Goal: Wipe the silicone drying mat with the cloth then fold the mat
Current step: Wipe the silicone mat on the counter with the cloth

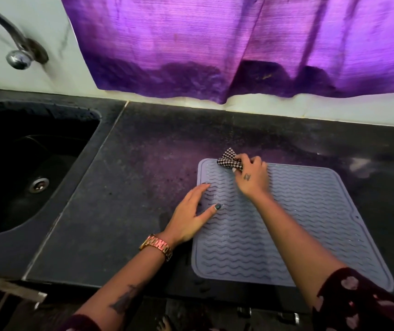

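We have the silicone drying mat [286, 223] lying flat on the dark table [124, 187], and almost all of its ribbed surface stretches toward us and to the right of our right hand [253, 177], which sits at the mat's far left corner. That is the relation the coming strokes turn on: from this grip the unwiped run goes back along the mat toward our body and across to the far right edge, so we judge the wipe to be near its start. The mat looks close to square, its edges roughly in line with the table's front edge. Our right hand's grip is closed around the bunched checkered cloth [228, 161], fingers curled over it, a tuft sticking out beyond the mat's far rim while the lower part seems pressed to the mat. Our left hand [192, 216] lies just below and left of that grip, fingers straight and spread, palm on the mat's left border with the fingertips on the ribs, holding nothing and steadying the mat. It is the nearer hand to the left edge for the later fold. The sink [24, 163] sits well off to the left.
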The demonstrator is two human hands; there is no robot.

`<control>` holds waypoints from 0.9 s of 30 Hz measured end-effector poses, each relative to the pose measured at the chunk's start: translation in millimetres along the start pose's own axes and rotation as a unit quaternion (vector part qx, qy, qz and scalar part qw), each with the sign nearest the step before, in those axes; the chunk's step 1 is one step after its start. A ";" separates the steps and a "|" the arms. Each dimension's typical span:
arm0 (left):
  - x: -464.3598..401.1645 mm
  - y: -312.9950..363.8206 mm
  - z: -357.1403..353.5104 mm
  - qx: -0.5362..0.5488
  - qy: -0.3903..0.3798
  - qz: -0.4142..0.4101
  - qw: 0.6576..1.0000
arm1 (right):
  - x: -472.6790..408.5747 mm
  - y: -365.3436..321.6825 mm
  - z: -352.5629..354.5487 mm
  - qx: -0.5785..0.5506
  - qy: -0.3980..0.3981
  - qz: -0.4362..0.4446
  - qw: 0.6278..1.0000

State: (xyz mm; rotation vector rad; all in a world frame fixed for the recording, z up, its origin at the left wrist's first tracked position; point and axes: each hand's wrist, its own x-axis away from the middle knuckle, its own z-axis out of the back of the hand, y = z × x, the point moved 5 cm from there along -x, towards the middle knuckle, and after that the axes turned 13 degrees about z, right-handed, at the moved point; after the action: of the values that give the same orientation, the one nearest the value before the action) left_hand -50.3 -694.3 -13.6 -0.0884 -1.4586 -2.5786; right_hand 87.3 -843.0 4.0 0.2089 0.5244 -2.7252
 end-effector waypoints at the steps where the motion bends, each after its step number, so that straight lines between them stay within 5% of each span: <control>1: 0.1 -0.4 -0.1 -0.001 -0.004 -0.002 1.000 | -2.6 -4.4 0.5 -0.012 0.005 0.005 1.000; 7: 1.7 0.4 -1.1 -0.009 -0.016 -0.013 1.000 | 7.3 -45.8 -21.6 0.061 -0.046 0.052 0.996; 11: 0.5 0.8 9.3 0.143 -0.039 0.037 0.988 | -10.5 -37.6 -3.3 0.001 -0.042 0.042 0.998; 19: 16.0 -1.1 28.1 0.179 -0.003 0.052 0.982 | 13.3 50.5 33.5 0.021 0.071 -0.202 0.977; 27: 21.6 -19.1 13.9 0.096 -0.005 0.071 0.993 | 24.8 156.0 73.6 0.073 0.119 -0.284 0.949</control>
State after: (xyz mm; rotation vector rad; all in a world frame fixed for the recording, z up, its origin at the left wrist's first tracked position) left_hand -75.5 -675.4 -19.6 -0.1717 -1.6320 -2.3175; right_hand 116.7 -1014.5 15.0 0.4971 0.5063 -3.3322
